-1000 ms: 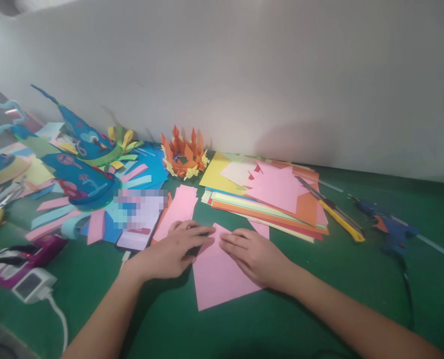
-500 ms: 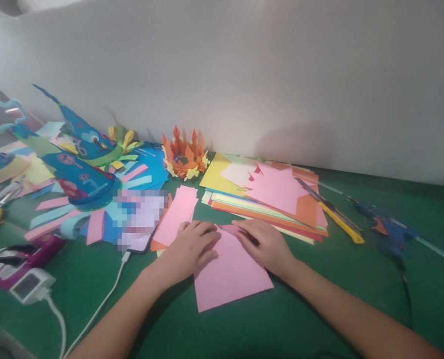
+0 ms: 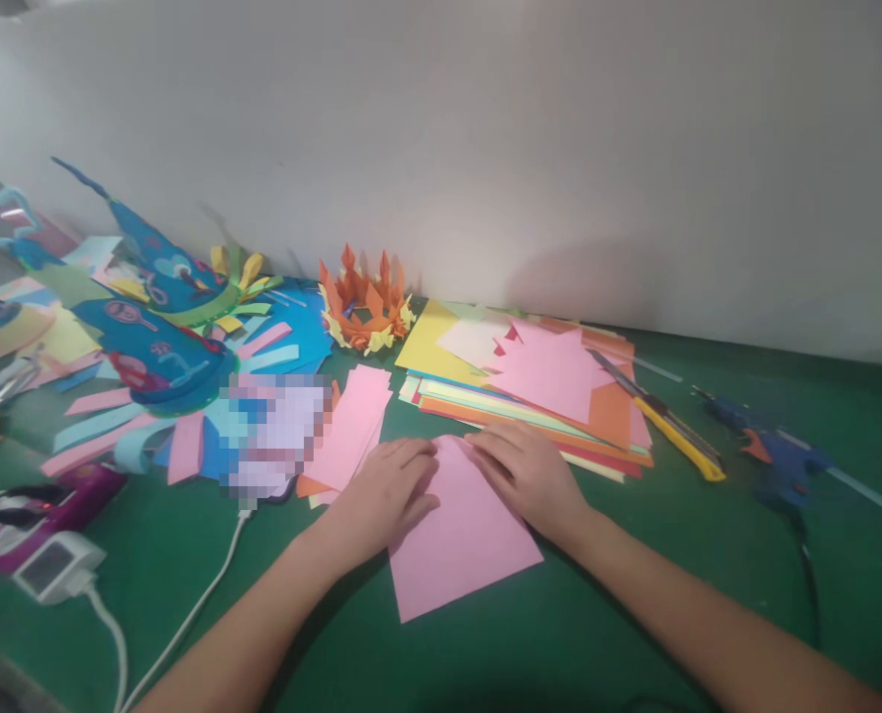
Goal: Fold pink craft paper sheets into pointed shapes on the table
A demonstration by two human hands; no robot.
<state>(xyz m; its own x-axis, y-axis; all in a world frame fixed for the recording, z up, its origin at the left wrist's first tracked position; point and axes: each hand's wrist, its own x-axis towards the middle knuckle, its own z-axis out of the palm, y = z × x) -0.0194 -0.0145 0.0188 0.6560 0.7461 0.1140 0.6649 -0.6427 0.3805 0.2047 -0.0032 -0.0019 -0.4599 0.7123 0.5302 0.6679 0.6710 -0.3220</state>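
Observation:
A sheet of pink paper [image 3: 464, 540] lies on the green tabletop in front of me, one corner toward me. My left hand [image 3: 388, 490] holds its left side, fingers bent at the far edge and the thumb resting on the sheet. On the opposite side my right hand [image 3: 526, 473] has its fingers closed on the far right edge. The far edge bulges up slightly between the two hands. Fingertips of both hands are partly hidden against the paper.
Behind the hands sits a stack of coloured paper [image 3: 530, 411], with a yellow utility knife [image 3: 674, 433] against it. A blue glue gun [image 3: 774, 460] lies at right. Leftward are pink strips [image 3: 351, 421], an orange paper crown [image 3: 366, 307], blue cone hats [image 3: 162, 352] and a power strip [image 3: 54, 515].
The far edge of the pink paper, folded over before, now stands in a soft bulge. My hands have shifted only slightly and still hold both sides.

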